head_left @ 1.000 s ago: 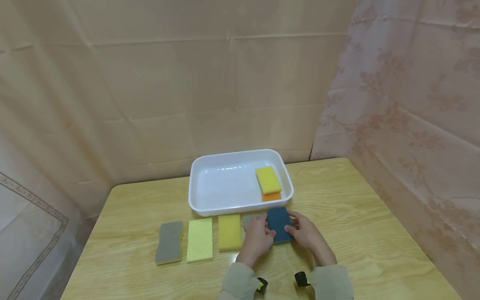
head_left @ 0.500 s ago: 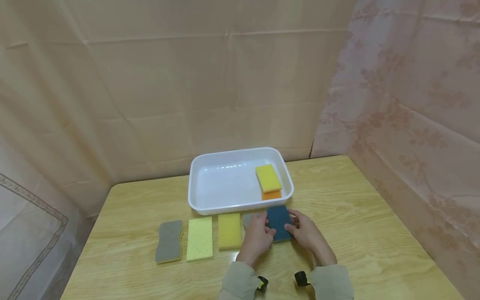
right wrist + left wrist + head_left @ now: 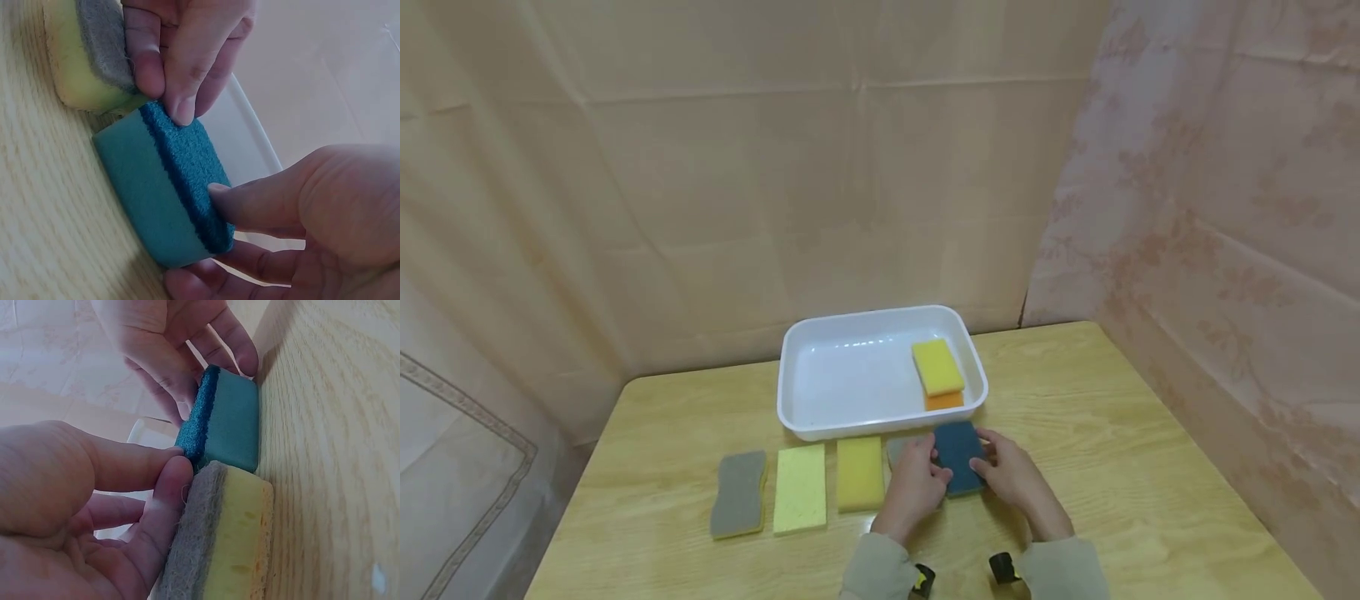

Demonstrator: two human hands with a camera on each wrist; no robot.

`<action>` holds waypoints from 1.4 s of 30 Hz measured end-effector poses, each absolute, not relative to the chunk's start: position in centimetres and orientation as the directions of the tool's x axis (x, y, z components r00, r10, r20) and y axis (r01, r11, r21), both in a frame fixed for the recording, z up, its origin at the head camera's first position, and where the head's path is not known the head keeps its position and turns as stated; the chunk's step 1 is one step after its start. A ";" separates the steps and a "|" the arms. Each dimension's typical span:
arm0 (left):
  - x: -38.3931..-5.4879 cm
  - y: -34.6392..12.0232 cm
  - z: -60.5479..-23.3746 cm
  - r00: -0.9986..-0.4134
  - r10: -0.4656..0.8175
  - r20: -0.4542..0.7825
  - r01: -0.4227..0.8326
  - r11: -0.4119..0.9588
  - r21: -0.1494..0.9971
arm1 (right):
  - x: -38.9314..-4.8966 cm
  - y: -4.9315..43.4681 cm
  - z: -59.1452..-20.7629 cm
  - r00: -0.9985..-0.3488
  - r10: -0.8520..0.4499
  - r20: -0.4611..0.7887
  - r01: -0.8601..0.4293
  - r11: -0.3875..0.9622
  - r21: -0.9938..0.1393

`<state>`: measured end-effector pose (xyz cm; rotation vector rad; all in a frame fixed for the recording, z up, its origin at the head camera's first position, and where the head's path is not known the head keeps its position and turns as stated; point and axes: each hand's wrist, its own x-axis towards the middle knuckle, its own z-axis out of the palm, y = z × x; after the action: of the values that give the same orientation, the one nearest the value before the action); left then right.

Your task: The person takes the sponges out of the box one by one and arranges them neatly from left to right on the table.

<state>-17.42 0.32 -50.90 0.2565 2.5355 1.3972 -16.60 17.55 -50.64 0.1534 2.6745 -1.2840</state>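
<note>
The left hand pinches one edge of the blue sponge, and the right hand grips the opposite edge. The sponge sits on the table in front of the tray, just beside a grey-topped sponge partly hidden behind the left hand.

From the near side, well back, the head view looks forward and down over the table to the white tray and the far curtain. The left wrist view sits close by the left hand and faces right, the right wrist view close by the right hand and faces left, the table tipped sideways in both. All three share the blue sponge, both hands and part of the white tray.
</note>
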 end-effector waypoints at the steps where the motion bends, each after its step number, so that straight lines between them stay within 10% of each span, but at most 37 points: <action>1: -17.4 0.3 -50.9 -0.957 0.265 -0.118 0.044 0.533 0.845 | -16.6 17.5 -50.6 -0.982 0.015 -0.190 0.157 0.631 -0.760; 42: -18.4 -0.1 -50.4 -0.934 0.350 -0.077 0.147 0.570 0.808 | -16.3 18.0 -48.2 -0.985 0.019 -0.172 0.133 0.718 -0.683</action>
<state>-18.38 -0.08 -50.43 0.4141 2.5748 1.2936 -16.32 17.99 -48.20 0.1231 2.7683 -1.1187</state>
